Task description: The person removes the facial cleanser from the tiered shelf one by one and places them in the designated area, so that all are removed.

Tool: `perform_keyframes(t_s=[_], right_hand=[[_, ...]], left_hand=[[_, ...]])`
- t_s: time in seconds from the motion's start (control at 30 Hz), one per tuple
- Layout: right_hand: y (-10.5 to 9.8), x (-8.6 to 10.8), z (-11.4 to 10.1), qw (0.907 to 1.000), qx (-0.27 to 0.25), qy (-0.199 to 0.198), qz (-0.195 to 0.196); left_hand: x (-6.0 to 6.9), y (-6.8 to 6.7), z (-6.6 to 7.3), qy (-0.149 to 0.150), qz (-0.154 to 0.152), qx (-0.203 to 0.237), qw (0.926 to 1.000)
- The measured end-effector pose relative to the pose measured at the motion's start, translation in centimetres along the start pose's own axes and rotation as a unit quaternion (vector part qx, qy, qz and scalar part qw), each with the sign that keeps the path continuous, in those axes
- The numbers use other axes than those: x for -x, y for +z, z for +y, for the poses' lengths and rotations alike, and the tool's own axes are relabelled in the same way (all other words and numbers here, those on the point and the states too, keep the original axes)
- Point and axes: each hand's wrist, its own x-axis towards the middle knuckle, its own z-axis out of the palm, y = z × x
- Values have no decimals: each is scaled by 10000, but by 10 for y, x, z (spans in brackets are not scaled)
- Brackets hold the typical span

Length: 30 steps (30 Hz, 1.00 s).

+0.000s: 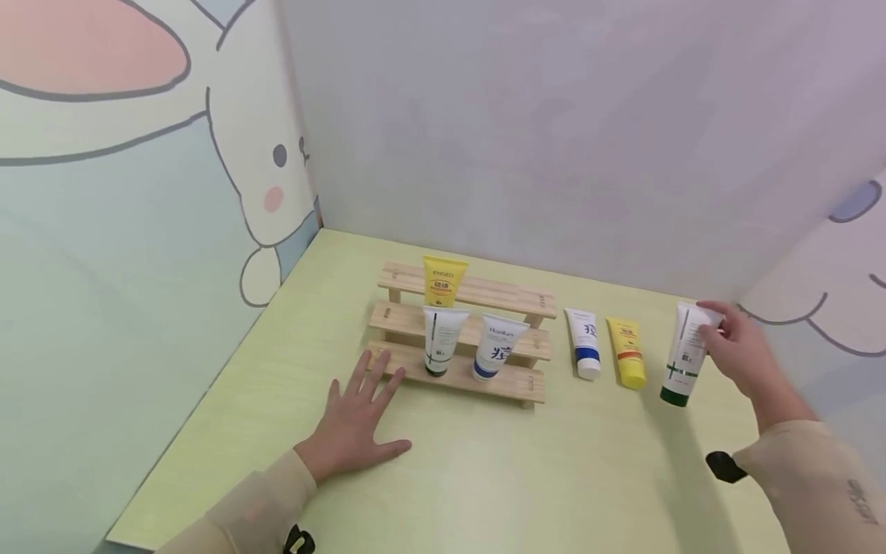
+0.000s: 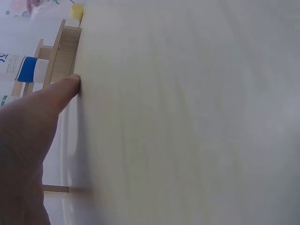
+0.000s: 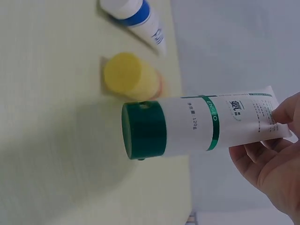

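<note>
My right hand [image 1: 744,354] pinches the crimped upper end of a white tube with a green cap [image 1: 685,354], cap downward. In the right wrist view the same tube [image 3: 192,124] lies across the picture, thumb on one face and fingers behind. My left hand [image 1: 356,427] is spread flat, its fingertips at the front left edge of the wooden tiered rack [image 1: 505,380]. On the rack stand a yellow tube [image 1: 443,281] higher up, and a white green-capped tube [image 1: 443,338] and a white blue-banded tube [image 1: 497,346] on the bottom step.
Right of the rack, a white tube with a blue band [image 1: 584,342] and a yellow tube [image 1: 627,352] lie on the pale table [image 1: 512,477]. Walls stand behind and at both sides, the side ones with cartoon drawings.
</note>
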Motion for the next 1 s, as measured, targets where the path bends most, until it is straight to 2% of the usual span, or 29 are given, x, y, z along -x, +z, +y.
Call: perform_keyframes(t_s=[0.13, 0.23, 0.4, 0.53, 0.77, 0.83, 1.0], right_hand=[[8, -19, 29, 9986, 10, 394, -345], [12, -32, 42, 9974, 104, 568, -425], [19, -48, 56, 9962, 453, 635, -394], [28, -54, 66, 9944, 368, 946, -297], [43, -61, 72, 9884, 152, 1510, -79], [46, -63, 71, 9870, 130, 1602, -9], [51, -67, 66, 9814, -36, 1917, 95]], left_hand=[[-2, 3, -2, -65, -170, 17, 9998], [-3, 4, -3, -98, -244, 40, 9996], [-3, 4, -3, -121, -305, 45, 9994], [-3, 3, -1, -107, -269, 35, 9996], [-2, 10, -3, 21, 122, -88, 9999], [-2, 9, -3, 30, 154, -97, 9998], [-3, 5, -2, -33, -34, -66, 10000]])
